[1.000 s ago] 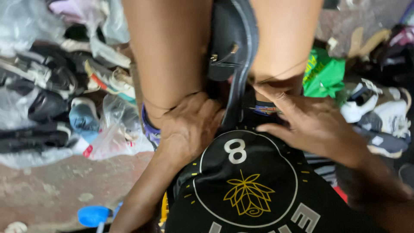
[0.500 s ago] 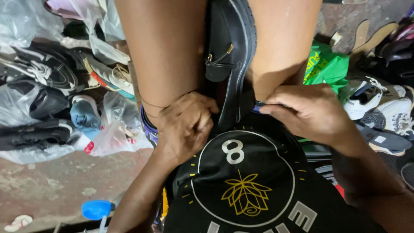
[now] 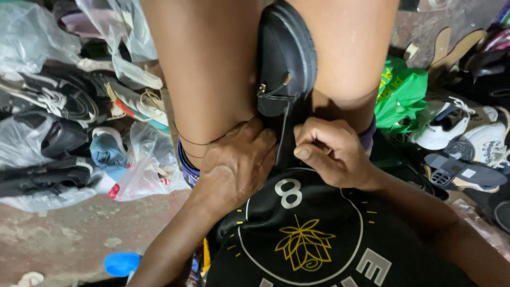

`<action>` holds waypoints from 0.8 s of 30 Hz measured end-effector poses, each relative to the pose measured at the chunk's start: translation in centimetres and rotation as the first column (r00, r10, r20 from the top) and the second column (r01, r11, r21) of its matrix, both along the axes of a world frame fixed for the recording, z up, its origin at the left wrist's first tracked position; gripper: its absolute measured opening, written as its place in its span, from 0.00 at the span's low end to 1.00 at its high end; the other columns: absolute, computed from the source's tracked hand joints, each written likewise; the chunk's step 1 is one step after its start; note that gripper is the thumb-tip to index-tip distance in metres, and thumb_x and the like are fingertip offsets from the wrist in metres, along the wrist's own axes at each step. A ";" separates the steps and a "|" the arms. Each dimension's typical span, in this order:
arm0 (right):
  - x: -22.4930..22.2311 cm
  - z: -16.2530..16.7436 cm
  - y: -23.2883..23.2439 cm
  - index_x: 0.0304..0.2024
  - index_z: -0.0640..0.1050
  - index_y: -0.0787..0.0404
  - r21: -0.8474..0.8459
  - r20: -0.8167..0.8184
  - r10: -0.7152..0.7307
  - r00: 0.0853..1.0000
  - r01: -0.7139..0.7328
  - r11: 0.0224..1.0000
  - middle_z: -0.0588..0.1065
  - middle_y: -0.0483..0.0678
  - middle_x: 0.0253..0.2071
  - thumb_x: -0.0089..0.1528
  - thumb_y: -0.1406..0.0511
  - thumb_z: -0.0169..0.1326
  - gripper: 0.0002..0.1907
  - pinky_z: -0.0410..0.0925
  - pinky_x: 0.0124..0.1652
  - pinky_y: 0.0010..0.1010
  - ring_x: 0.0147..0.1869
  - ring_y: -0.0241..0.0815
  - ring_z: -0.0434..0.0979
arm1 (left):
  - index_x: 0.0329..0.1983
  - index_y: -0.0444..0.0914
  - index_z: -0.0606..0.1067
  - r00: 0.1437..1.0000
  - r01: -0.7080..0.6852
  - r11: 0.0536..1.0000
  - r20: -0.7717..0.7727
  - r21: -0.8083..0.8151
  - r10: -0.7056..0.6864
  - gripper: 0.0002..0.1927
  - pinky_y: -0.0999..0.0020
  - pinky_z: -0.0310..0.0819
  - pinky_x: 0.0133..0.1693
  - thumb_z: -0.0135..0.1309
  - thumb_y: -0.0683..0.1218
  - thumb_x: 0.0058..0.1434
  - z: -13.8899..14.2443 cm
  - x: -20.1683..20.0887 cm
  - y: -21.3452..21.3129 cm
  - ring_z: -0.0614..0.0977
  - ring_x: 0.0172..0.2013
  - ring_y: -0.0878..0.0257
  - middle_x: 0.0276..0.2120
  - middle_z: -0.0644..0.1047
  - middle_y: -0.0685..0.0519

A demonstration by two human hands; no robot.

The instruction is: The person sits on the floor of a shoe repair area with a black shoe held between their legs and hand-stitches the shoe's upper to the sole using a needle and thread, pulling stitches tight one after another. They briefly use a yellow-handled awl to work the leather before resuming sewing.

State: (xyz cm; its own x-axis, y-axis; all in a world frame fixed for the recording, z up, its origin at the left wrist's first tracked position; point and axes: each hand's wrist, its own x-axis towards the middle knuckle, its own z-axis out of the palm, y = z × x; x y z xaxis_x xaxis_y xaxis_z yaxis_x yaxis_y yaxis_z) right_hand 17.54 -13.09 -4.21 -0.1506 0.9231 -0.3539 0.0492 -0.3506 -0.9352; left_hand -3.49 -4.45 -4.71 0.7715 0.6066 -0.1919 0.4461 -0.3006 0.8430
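Observation:
A black sandal (image 3: pixel 287 64) with a small metal buckle is wedged sole-up between my two bare knees. My left hand (image 3: pixel 236 162) lies against the inside of my left knee, fingers curled around the sandal's near end. My right hand (image 3: pixel 326 149) is closed in a fist just right of the sandal's thin strap, thumb forward, pinching at something too small to make out. Below both hands is my black shirt (image 3: pixel 303 234) with a white and yellow round print.
Shoes in clear plastic bags (image 3: pixel 58 133) are heaped on the left. A green plastic bag (image 3: pixel 401 93), white sneakers (image 3: pixel 446 125) and a grey sandal (image 3: pixel 462 172) lie on the right. A blue cap (image 3: pixel 121 263) rests on the concrete floor at the bottom left.
My right hand has closed from spread fingers into a fist and moved up left to the sandal's strap. My left hand has stayed at the sandal's end.

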 end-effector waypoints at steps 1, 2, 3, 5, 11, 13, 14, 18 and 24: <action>0.0 -0.1 -0.2 0.31 0.70 0.66 0.035 0.150 0.056 0.987 -0.062 0.997 0.68 0.48 0.25 0.67 0.68 0.54 0.10 0.56 0.25 0.29 0.22 0.37 0.62 | 0.43 0.36 0.78 1.000 0.000 1.000 0.000 -0.008 0.000 0.09 0.58 0.77 0.40 0.59 0.43 0.61 -0.1 -0.1 -0.1 0.82 0.40 0.50 0.41 0.77 0.45; -0.1 -0.3 -0.2 0.31 0.69 0.65 0.070 0.168 0.071 0.983 -0.083 0.994 0.68 0.48 0.24 0.66 0.68 0.55 0.11 0.57 0.25 0.30 0.22 0.38 0.63 | 0.43 0.36 0.78 1.000 0.001 1.000 -0.001 -0.018 -0.001 0.09 0.59 0.77 0.39 0.59 0.43 0.61 -0.1 -0.3 -0.2 0.82 0.39 0.50 0.41 0.77 0.45; -0.3 -0.5 -0.2 0.30 0.69 0.64 0.107 0.190 0.079 0.979 -0.101 0.989 0.67 0.48 0.24 0.66 0.69 0.55 0.12 0.58 0.26 0.30 0.23 0.40 0.65 | 0.41 0.37 0.78 1.000 -0.011 1.000 -0.017 -0.014 0.011 0.07 0.58 0.77 0.39 0.60 0.44 0.62 -0.1 -0.6 -0.3 0.82 0.38 0.50 0.40 0.77 0.45; -0.5 -0.8 -0.1 0.29 0.68 0.63 0.158 0.237 0.073 0.969 -0.112 0.981 0.66 0.49 0.24 0.66 0.70 0.56 0.13 0.59 0.26 0.32 0.23 0.42 0.66 | 0.37 0.38 0.77 1.000 -0.017 1.000 -0.025 0.011 0.017 0.06 0.58 0.77 0.39 0.61 0.45 0.62 -0.2 -0.8 -0.4 0.82 0.38 0.51 0.39 0.77 0.46; -0.3 -1.6 0.4 0.30 0.67 0.65 0.240 0.259 0.031 0.965 -0.096 0.966 0.67 0.50 0.26 0.67 0.70 0.56 0.13 0.60 0.27 0.32 0.24 0.44 0.68 | 0.36 0.40 0.79 0.997 -0.078 0.997 -0.003 -0.005 0.078 0.05 0.57 0.76 0.36 0.61 0.47 0.63 0.1 -0.7 -0.1 0.82 0.35 0.52 0.35 0.77 0.47; 0.2 -1.5 0.0 0.29 0.67 0.64 0.173 0.256 0.049 0.965 -0.096 0.980 0.67 0.50 0.26 0.67 0.69 0.55 0.13 0.60 0.27 0.32 0.24 0.43 0.67 | 0.34 0.39 0.78 0.996 -0.088 0.995 -0.022 -0.049 0.087 0.07 0.55 0.75 0.37 0.60 0.47 0.64 0.2 -0.5 0.2 0.82 0.35 0.49 0.34 0.77 0.46; 0.5 -1.6 -0.1 0.30 0.67 0.64 0.142 0.230 0.055 0.972 -0.089 0.986 0.67 0.50 0.25 0.68 0.68 0.54 0.13 0.59 0.27 0.31 0.24 0.41 0.66 | 0.33 0.38 0.78 0.995 -0.091 0.993 -0.037 -0.079 0.089 0.08 0.54 0.75 0.37 0.60 0.47 0.65 0.4 -0.5 0.2 0.81 0.35 0.48 0.33 0.78 0.46; 1.3 -0.9 -1.0 0.37 0.70 0.63 -0.036 -0.049 -0.049 0.998 0.047 0.998 0.68 0.49 0.29 0.73 0.63 0.46 0.12 0.58 0.28 0.27 0.27 0.35 0.65 | 0.48 0.31 0.78 0.983 -0.179 0.968 0.015 -0.175 0.185 0.15 0.53 0.76 0.41 0.58 0.47 0.65 1.1 0.2 -0.1 0.82 0.39 0.45 0.39 0.79 0.42; 3.8 2.7 -0.8 0.49 0.74 0.64 0.145 0.188 -0.293 0.937 0.269 0.952 0.74 0.55 0.47 0.75 0.59 0.40 0.16 0.62 0.27 0.17 0.31 0.32 0.69 | 0.48 0.33 0.79 0.944 -0.291 0.936 0.098 -0.199 0.314 0.13 0.62 0.78 0.44 0.61 0.46 0.66 0.6 0.7 -0.6 0.84 0.42 0.49 0.42 0.81 0.43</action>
